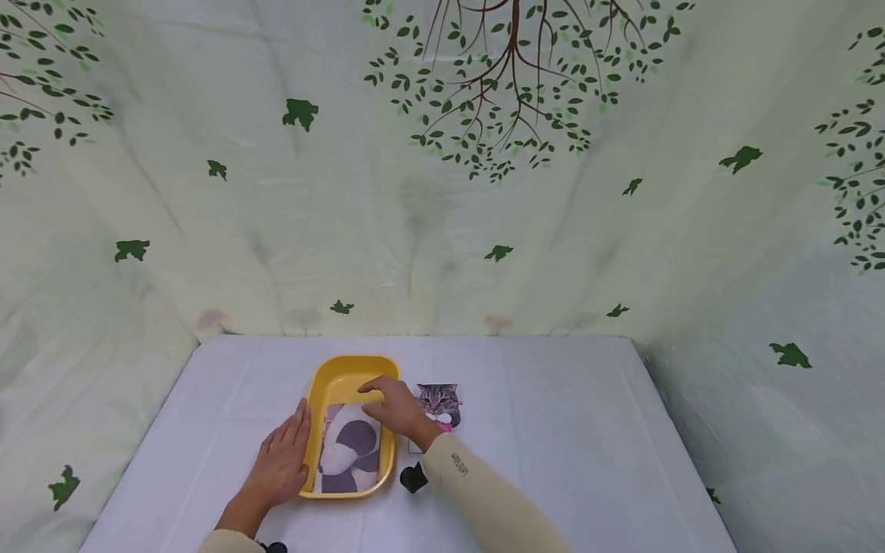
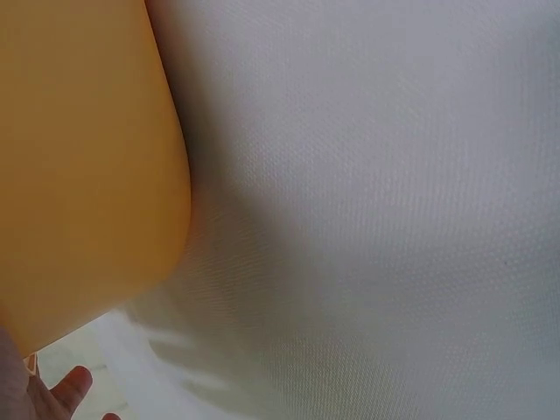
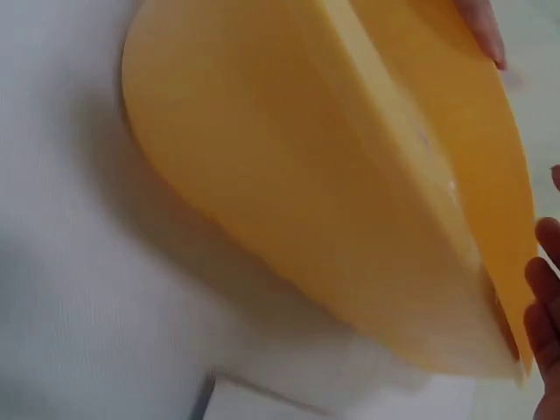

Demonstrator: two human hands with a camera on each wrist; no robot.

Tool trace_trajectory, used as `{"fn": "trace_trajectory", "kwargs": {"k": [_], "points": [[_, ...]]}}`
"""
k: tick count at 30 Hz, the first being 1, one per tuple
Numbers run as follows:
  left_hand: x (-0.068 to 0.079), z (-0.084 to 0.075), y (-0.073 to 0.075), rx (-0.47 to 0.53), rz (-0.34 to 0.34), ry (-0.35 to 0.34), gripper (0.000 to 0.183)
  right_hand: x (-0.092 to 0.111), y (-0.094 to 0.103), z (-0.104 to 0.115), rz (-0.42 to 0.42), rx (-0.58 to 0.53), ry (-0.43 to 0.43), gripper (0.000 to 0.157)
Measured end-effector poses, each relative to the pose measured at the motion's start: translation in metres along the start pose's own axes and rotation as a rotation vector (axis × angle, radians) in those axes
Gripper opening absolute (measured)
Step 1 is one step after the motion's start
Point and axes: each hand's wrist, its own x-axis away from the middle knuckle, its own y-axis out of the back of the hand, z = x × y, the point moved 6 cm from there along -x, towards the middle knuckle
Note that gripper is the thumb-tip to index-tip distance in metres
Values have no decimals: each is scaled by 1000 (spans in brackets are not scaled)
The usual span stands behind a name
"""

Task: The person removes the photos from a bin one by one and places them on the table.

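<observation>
A yellow plastic tray [image 1: 356,361] with rounded corners lies on the table. Inside it is a flat sheet [image 1: 346,453] printed with large grey and white patches; I cannot tell whether it is card or paper. My left hand [image 1: 280,457] rests along the tray's left rim, its fingers straight and together. Over the right rim reaches my right hand [image 1: 396,405], fingers loosely bent above the tray, with nothing visible in them. Just right of the tray lies a cat picture [image 1: 440,403], partly covered by my right wrist. The left wrist view shows the tray's outer wall [image 2: 87,175].
A white cloth covers the table [image 1: 553,445]. Behind it hangs a pale curtain [image 1: 415,230] printed with leaves and branches. A black wrist device [image 1: 413,478] sits beneath my right sleeve. In the right wrist view, a white flat item's corner [image 3: 254,404] lies near the tray.
</observation>
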Motion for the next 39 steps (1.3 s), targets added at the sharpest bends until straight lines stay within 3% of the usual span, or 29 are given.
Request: {"fn": "trace_trajectory", "kwargs": {"k": [3, 10, 18, 23, 34, 36, 39], "points": [[-4, -2, 0, 2, 4, -3, 83, -6, -11, 3, 28, 51, -3, 29], [-4, -2, -1, 39, 44, 27, 81, -14, -29, 7, 69, 159, -142, 32], [0, -1, 1, 19, 7, 16, 82, -19, -50, 8, 98, 233, -275, 38], [1, -1, 2, 22, -4, 4, 83, -17, -59, 5, 75, 295, -267, 39], [2, 0, 3, 13, -20, -6, 81, -11, -52, 12, -44, 344, -95, 33], [2, -1, 3, 11, -28, -12, 81, -10, -50, 13, -72, 313, -75, 30], [2, -1, 4, 13, -31, -17, 81, -9, -45, 14, -104, 175, -65, 25]]}}
